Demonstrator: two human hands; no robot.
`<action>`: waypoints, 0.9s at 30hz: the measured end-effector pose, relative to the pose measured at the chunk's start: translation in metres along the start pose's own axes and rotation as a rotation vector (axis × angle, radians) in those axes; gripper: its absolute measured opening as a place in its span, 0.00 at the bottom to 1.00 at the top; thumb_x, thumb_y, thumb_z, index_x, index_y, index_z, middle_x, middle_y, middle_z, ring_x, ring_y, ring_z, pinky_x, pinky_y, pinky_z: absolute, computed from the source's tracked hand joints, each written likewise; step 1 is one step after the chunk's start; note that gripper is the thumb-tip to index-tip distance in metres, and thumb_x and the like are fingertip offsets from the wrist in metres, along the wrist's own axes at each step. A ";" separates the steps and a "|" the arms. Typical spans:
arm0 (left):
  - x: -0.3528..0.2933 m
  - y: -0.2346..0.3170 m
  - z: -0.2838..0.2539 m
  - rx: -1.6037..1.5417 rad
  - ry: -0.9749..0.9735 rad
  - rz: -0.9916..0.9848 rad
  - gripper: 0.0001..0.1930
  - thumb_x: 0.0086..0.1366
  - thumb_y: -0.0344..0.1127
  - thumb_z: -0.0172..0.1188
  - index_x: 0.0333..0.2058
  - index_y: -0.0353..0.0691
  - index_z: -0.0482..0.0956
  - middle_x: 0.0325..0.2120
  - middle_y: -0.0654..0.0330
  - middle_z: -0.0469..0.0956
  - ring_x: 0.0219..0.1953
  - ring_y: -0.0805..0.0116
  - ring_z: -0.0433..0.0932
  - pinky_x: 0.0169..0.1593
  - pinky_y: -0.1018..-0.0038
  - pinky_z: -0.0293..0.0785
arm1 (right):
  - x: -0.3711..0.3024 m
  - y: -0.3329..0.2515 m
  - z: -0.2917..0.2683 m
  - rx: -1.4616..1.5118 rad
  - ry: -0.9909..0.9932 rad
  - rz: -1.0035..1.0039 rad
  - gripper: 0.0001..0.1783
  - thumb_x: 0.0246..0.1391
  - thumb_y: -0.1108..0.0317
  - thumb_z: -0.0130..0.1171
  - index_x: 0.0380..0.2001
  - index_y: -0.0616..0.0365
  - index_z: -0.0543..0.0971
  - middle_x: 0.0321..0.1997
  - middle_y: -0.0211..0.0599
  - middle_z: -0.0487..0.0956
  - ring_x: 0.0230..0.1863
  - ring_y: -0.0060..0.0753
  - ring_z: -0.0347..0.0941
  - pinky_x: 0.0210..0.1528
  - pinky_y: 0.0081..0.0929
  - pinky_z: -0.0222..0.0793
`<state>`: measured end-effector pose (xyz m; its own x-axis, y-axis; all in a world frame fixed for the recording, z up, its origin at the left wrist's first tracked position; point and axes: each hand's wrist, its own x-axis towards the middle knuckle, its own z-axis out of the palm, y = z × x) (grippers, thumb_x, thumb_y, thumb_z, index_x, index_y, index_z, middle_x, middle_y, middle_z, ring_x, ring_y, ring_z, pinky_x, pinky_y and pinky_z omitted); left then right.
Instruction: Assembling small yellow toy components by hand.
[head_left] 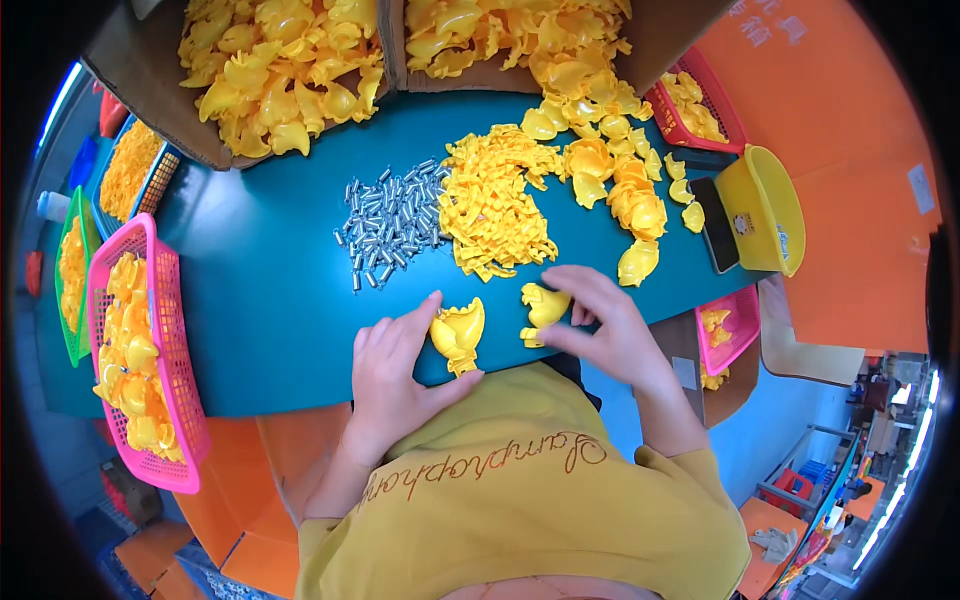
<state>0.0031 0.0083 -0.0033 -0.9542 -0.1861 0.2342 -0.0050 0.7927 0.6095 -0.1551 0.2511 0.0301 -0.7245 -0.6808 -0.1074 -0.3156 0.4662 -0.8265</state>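
Hands at near edge of teal worktop [260, 300]. Left hand [395, 365] lies spread, thumb and forefinger touching yellow shell half [458, 335] right at the edge. Right hand [600, 325] pinches smaller yellow piece [543, 308] w/ fingertips, just beside it. Behind: pile of small yellow clips [495, 205], metal pins [392, 222] to its left. Bare worktop left of left hand, up to pink basket [175, 330] at left edge
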 end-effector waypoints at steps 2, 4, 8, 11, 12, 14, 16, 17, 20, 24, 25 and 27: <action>0.001 0.000 0.000 -0.007 0.006 0.001 0.47 0.46 0.50 0.83 0.65 0.41 0.76 0.47 0.61 0.84 0.44 0.63 0.79 0.50 0.67 0.67 | -0.008 0.002 0.010 -0.132 -0.018 -0.103 0.37 0.51 0.57 0.79 0.63 0.55 0.79 0.66 0.41 0.77 0.53 0.40 0.78 0.55 0.35 0.76; 0.002 0.001 0.000 -0.016 0.003 0.001 0.47 0.44 0.49 0.84 0.64 0.40 0.76 0.45 0.61 0.83 0.42 0.63 0.78 0.49 0.67 0.67 | -0.012 0.007 0.017 -0.277 0.021 -0.177 0.39 0.49 0.56 0.80 0.64 0.54 0.78 0.66 0.42 0.77 0.64 0.48 0.73 0.62 0.42 0.74; 0.004 0.000 0.001 -0.033 0.022 0.025 0.47 0.43 0.47 0.85 0.64 0.41 0.77 0.42 0.62 0.82 0.41 0.63 0.77 0.49 0.68 0.66 | -0.006 0.008 0.024 -0.049 -0.024 -0.182 0.43 0.39 0.62 0.85 0.62 0.53 0.80 0.64 0.39 0.79 0.52 0.33 0.75 0.50 0.28 0.75; 0.005 0.001 0.000 -0.046 -0.002 -0.009 0.47 0.44 0.47 0.84 0.65 0.46 0.76 0.44 0.64 0.83 0.42 0.65 0.79 0.48 0.67 0.66 | 0.003 0.001 0.037 0.100 -0.054 -0.304 0.43 0.38 0.62 0.86 0.61 0.53 0.81 0.64 0.42 0.80 0.49 0.33 0.76 0.47 0.28 0.74; 0.006 0.000 0.000 -0.055 -0.019 -0.012 0.47 0.45 0.47 0.83 0.66 0.49 0.75 0.46 0.65 0.84 0.42 0.66 0.79 0.48 0.67 0.66 | 0.009 -0.001 0.042 0.130 -0.048 -0.378 0.44 0.37 0.61 0.86 0.61 0.53 0.81 0.64 0.42 0.80 0.49 0.34 0.76 0.46 0.28 0.74; 0.005 -0.003 -0.001 -0.061 -0.031 -0.019 0.48 0.44 0.46 0.83 0.67 0.51 0.74 0.47 0.65 0.84 0.42 0.67 0.80 0.48 0.67 0.66 | 0.019 -0.003 0.051 0.095 -0.061 -0.431 0.44 0.37 0.60 0.87 0.61 0.54 0.81 0.64 0.43 0.80 0.49 0.36 0.77 0.47 0.30 0.74; 0.003 -0.006 0.002 -0.078 -0.021 0.002 0.49 0.44 0.45 0.82 0.68 0.51 0.73 0.47 0.65 0.83 0.42 0.67 0.79 0.48 0.67 0.66 | 0.024 -0.004 0.055 0.054 -0.073 -0.486 0.44 0.36 0.59 0.87 0.61 0.54 0.81 0.63 0.43 0.80 0.50 0.38 0.78 0.47 0.31 0.73; 0.003 -0.006 0.002 -0.079 -0.019 -0.004 0.49 0.44 0.45 0.82 0.68 0.51 0.73 0.47 0.65 0.83 0.42 0.67 0.79 0.48 0.67 0.66 | 0.025 -0.003 0.057 0.001 -0.093 -0.497 0.44 0.36 0.58 0.86 0.61 0.54 0.81 0.63 0.43 0.81 0.51 0.40 0.78 0.49 0.33 0.73; 0.001 -0.007 0.002 -0.090 -0.019 -0.008 0.49 0.44 0.44 0.82 0.68 0.52 0.72 0.47 0.66 0.83 0.42 0.68 0.79 0.48 0.67 0.66 | 0.023 -0.002 0.059 -0.043 -0.104 -0.517 0.44 0.36 0.57 0.86 0.60 0.54 0.81 0.63 0.43 0.81 0.52 0.43 0.79 0.51 0.36 0.72; 0.001 -0.005 -0.002 -0.086 -0.035 -0.014 0.49 0.44 0.44 0.81 0.69 0.52 0.72 0.47 0.66 0.83 0.42 0.68 0.79 0.48 0.68 0.66 | 0.020 -0.003 0.057 -0.003 -0.059 -0.513 0.43 0.38 0.57 0.85 0.60 0.55 0.81 0.64 0.42 0.81 0.53 0.43 0.79 0.53 0.37 0.72; 0.001 -0.005 -0.002 -0.083 -0.037 -0.012 0.49 0.44 0.44 0.81 0.69 0.51 0.72 0.47 0.66 0.83 0.42 0.68 0.79 0.48 0.68 0.66 | 0.020 -0.002 0.058 -0.005 -0.063 -0.512 0.43 0.38 0.57 0.85 0.60 0.55 0.81 0.64 0.42 0.81 0.53 0.43 0.79 0.53 0.37 0.72; 0.001 -0.006 -0.002 -0.093 -0.028 -0.008 0.49 0.44 0.44 0.81 0.69 0.51 0.72 0.47 0.66 0.83 0.42 0.68 0.79 0.47 0.67 0.66 | 0.020 0.002 0.060 -0.028 -0.081 -0.504 0.43 0.38 0.56 0.85 0.60 0.55 0.82 0.64 0.43 0.81 0.52 0.44 0.79 0.53 0.37 0.72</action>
<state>0.0026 0.0023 -0.0055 -0.9624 -0.1744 0.2084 0.0141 0.7339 0.6791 -0.1335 0.2045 -0.0067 -0.4285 -0.8661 0.2575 -0.6307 0.0826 -0.7716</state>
